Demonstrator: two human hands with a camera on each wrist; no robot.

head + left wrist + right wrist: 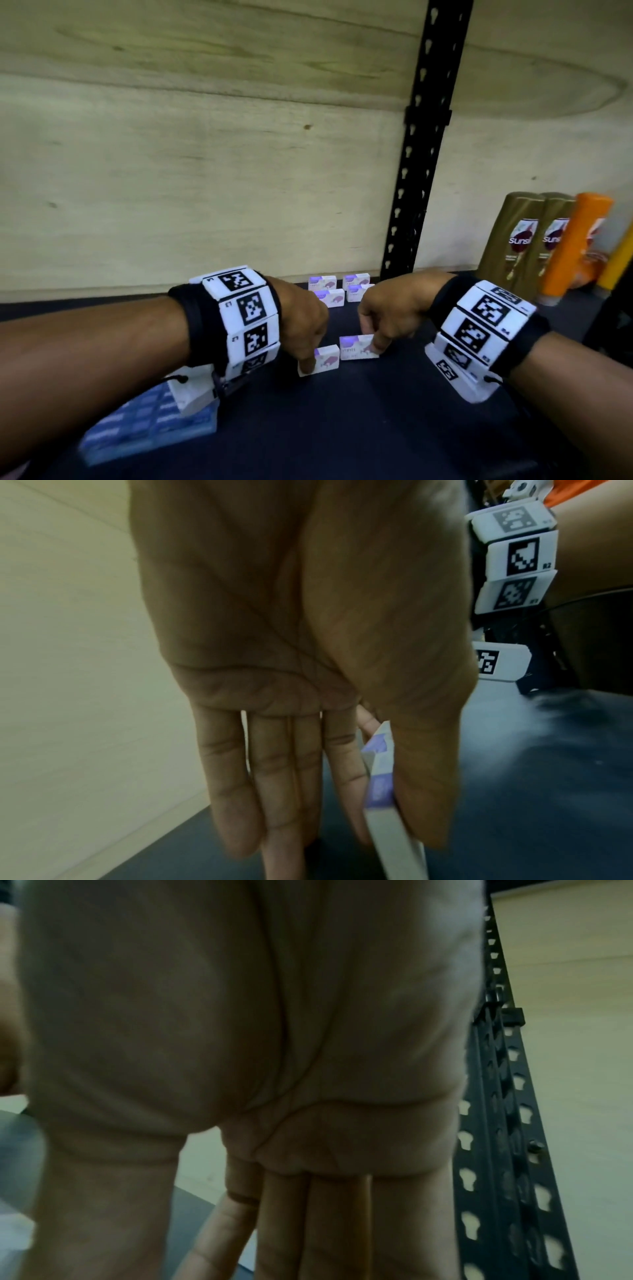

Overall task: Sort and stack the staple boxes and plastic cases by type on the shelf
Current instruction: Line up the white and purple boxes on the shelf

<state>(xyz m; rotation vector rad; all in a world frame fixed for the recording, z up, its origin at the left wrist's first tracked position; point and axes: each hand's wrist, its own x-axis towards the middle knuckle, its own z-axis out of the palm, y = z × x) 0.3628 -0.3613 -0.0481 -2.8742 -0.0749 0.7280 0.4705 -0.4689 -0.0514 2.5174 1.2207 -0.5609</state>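
Observation:
Two white-and-purple staple boxes stand on edge on the dark shelf point(342, 428). My left hand point(310, 363) pinches the left staple box point(325, 358) between thumb and fingers; the left wrist view shows that box point(378, 791) held edge-on. My right hand point(373, 342) grips the right end of the right staple box point(354, 346); its fingertips fall below the right wrist view. Several more staple boxes point(339, 289) are stacked at the back wall. Blue plastic cases point(147, 425) lie in a flat block at the front left, under my left wrist.
A black perforated upright point(418, 154) rises behind the back boxes. Gold shampoo bottles point(513, 246) and an orange bottle point(575, 246) stand at the right. A plywood wall point(171, 171) closes the back.

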